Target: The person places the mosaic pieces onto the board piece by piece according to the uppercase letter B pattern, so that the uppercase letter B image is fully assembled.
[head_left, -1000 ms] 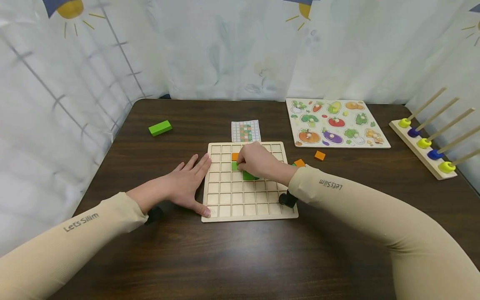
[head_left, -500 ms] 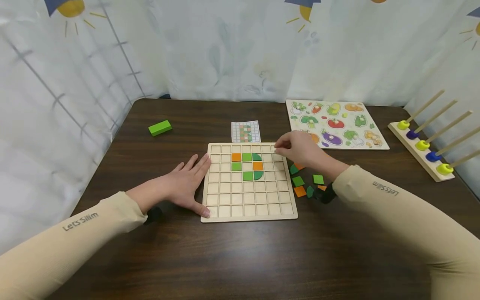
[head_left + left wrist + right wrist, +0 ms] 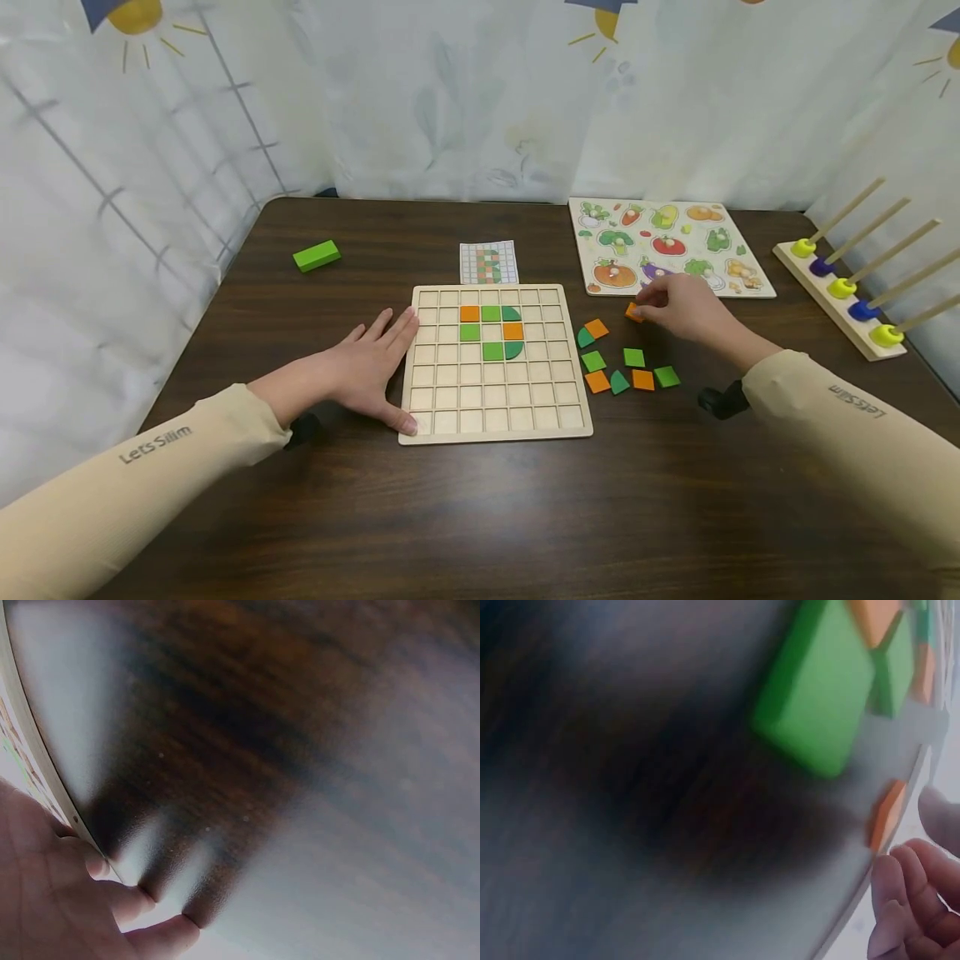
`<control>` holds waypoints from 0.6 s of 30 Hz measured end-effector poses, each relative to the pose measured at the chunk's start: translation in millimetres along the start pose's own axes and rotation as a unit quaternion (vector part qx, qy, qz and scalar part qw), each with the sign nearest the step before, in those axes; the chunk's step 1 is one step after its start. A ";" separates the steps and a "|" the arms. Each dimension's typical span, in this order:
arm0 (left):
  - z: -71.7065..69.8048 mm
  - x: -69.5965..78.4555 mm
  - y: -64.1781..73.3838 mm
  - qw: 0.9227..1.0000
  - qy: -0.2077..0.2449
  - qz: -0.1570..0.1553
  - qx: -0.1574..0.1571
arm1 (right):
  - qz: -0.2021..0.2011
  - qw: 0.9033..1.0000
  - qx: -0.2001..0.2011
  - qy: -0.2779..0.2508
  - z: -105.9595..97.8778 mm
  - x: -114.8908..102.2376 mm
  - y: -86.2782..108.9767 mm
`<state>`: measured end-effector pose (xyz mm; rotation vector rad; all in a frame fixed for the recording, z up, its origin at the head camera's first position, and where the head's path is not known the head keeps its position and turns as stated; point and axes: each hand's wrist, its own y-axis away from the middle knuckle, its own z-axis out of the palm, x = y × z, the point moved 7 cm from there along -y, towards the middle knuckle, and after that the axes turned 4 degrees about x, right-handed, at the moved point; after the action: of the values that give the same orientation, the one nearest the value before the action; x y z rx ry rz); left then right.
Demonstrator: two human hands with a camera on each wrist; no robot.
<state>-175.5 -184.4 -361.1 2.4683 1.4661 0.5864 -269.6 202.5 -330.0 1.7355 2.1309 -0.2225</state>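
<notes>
My left hand (image 3: 367,367) lies with fingers spread at the left edge of the wooden grid board (image 3: 495,429), thumb and fingertips touching its rim. In the board's cells sit orange, light green and dark green tiles, among them an orange square (image 3: 469,313), a light green square (image 3: 469,332) and a dark green quarter-circle (image 3: 511,313). My right hand (image 3: 686,307) reaches with bent fingers to a loose orange tile (image 3: 632,312) near the vegetable puzzle. In the right wrist view, that orange tile (image 3: 887,816) lies on the table beside the fingertips, with the thumb apart from the fingers.
Loose tiles lie right of the board, including a green square (image 3: 667,377) and an orange square (image 3: 642,380). A pattern card (image 3: 489,262) stands behind the board. Further out are the vegetable puzzle (image 3: 678,221), a peg stand (image 3: 840,300) and a green block (image 3: 317,256).
My right hand has left the green square in the board's left tile column and moved right to the loose orange tile. The left hand has stayed at the board's edge.
</notes>
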 end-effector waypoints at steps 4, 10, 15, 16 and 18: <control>-0.3 1.5 0.1 1.000 0.005 0.001 -0.002 | 0.006 1.000 -0.019 0.010 5.4 8.4 0.8; -0.9 1.6 0.6 1.000 0.005 -0.001 -0.001 | 0.001 1.000 -0.029 0.002 11.8 9.2 -1.1; -1.3 2.0 0.3 1.000 0.004 -0.002 -0.003 | -0.005 0.999 -0.035 -0.005 13.4 6.6 -1.1; -1.3 2.1 0.1 1.000 0.006 -0.002 -0.003 | -0.008 0.999 -0.033 -0.003 13.3 5.8 -0.7; -1.4 2.1 0.2 1.000 0.006 -0.002 -0.004 | -0.015 1.000 -0.026 -0.001 12.6 3.3 0.4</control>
<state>-175.1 -182.7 -359.3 2.4594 1.4699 0.6057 -267.3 201.2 -342.8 1.6749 2.1424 -0.1754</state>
